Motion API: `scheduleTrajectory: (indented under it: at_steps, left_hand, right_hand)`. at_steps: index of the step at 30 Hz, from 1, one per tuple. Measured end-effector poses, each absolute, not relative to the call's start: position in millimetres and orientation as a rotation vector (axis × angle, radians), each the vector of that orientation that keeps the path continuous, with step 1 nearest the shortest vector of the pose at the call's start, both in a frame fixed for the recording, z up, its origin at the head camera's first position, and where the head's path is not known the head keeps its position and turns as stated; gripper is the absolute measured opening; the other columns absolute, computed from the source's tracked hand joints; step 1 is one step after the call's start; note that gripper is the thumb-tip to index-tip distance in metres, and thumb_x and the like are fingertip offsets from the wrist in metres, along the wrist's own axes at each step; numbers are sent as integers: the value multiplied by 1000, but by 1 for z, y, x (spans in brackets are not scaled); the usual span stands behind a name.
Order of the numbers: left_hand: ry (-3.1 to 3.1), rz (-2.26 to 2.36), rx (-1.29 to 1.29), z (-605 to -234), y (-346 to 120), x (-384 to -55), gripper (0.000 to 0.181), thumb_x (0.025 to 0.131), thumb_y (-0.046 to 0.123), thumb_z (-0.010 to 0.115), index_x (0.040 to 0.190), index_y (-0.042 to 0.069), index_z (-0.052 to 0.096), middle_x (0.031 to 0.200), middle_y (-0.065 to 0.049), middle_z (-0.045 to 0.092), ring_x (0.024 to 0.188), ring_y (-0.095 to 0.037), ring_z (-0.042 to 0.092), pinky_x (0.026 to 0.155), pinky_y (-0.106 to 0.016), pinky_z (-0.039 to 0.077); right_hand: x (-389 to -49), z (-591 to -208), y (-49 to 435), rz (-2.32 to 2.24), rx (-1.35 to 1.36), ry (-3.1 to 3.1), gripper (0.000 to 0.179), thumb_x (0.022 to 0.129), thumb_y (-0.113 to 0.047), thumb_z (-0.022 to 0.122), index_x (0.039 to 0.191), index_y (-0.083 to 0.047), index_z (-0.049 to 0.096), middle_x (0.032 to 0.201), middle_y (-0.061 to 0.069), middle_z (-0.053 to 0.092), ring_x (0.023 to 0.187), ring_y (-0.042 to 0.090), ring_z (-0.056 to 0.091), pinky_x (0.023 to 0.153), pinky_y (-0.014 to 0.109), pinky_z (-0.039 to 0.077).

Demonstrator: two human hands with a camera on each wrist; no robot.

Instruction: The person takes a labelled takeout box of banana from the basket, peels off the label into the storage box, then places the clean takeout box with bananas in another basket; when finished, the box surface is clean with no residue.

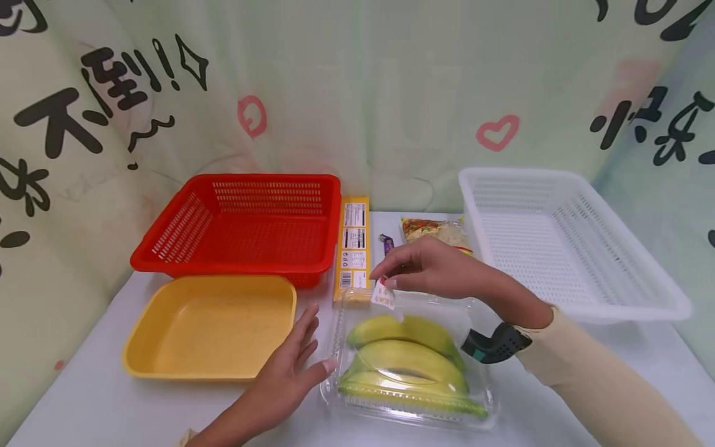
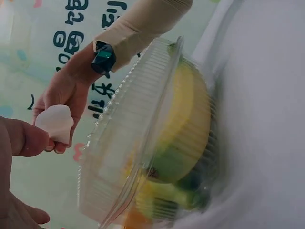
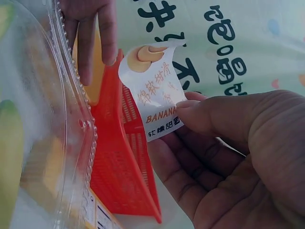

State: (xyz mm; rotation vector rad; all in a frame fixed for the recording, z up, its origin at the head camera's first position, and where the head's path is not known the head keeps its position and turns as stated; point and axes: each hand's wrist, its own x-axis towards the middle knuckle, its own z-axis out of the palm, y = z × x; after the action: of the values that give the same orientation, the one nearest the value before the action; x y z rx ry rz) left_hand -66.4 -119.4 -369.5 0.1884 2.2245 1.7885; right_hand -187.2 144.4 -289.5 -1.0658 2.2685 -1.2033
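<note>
My right hand [image 1: 432, 267] pinches a small white sticker label [image 3: 155, 90] between thumb and fingertips, above the far edge of a clear plastic clamshell box [image 1: 413, 403]. Orange print on the label reads BANANA in the right wrist view. Inside the lidded box lie several yellow-green bananas [image 1: 402, 360]. At the box's left side is my left hand [image 1: 287, 372], its fingers extended and holding nothing. In the left wrist view the label's plain white back [image 2: 55, 121] shows, and the box [image 2: 128, 129] stands beside the thumb.
A yellow tub [image 1: 206, 372] sits on the left, with a red basket [image 1: 240, 267] behind it. A white basket [image 1: 570, 310] stands at right. Behind the box are a yellow carton [image 1: 353, 248], a purple-wrapped sweet [image 1: 386, 243] and a printed food packet [image 1: 436, 231].
</note>
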Motion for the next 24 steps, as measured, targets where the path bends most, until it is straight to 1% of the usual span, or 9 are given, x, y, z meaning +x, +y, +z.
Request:
scheduleTrajectory:
  at_steps: [3,8,10,13,16,19,21,24]
  left_hand:
    - [2237,1763,181,-364,-130,-66,77,92,23,67,156,18,23,158,-6,25,141,-29,30,106,-41,34]
    - [2213,1753,237,-359,-149,-66,69,94,23,65,153,15,30,156,-8,31,141,-27,31,102,-32,39]
    - [2207,1757,237,-358,-157,-66,69,95,24,65,153,13,30,155,-9,32,141,-27,31,102,-30,39]
    - [2248,1747,230,-356,-168,-67,69,95,24,65,153,11,30,154,-9,34,141,-24,31,103,-30,37]
    - [2325,1729,244,-354,-181,-68,67,96,21,64,152,8,30,154,-9,34,141,-24,31,103,-32,35]
    - [2411,1694,239,-353,-193,-69,66,96,21,62,152,8,30,154,-9,34,141,-24,32,102,-30,36]
    - [2467,1675,251,-353,-202,-70,65,97,22,62,152,6,30,154,-11,34,140,-27,32,100,-29,36]
    - [2543,1630,235,-355,-216,-71,65,98,24,61,152,5,30,153,-12,35,140,-29,33,97,-24,38]
  right_hand:
    - [-188,-290,134,-1218,-1078,2232,22,89,-1,68,110,-5,72,102,1,71,90,18,65,82,31,56]
    - [-190,-293,118,-1219,-1155,2197,20,91,-2,66,110,-2,72,101,1,71,89,21,66,81,31,56]
    - [-192,-295,113,-1223,-1188,2179,19,91,-2,66,109,0,72,99,2,71,87,20,65,80,31,56]
    - [-194,-297,104,-1220,-1194,2163,19,92,-1,65,109,-2,72,97,1,71,84,16,64,79,31,56]
    - [-195,-299,95,-1197,-1180,2136,22,92,0,63,111,-3,72,102,1,71,87,14,64,81,30,55]
    - [-195,-300,84,-1164,-1165,2103,25,92,2,62,114,-4,72,105,1,70,88,14,63,82,29,55]
    - [-195,-301,77,-1136,-1166,2097,26,92,2,61,115,-4,71,103,-1,70,87,14,62,81,28,55]
    - [-196,-301,68,-1108,-1174,2105,26,92,2,61,115,-3,72,98,-2,70,83,14,61,80,27,55]
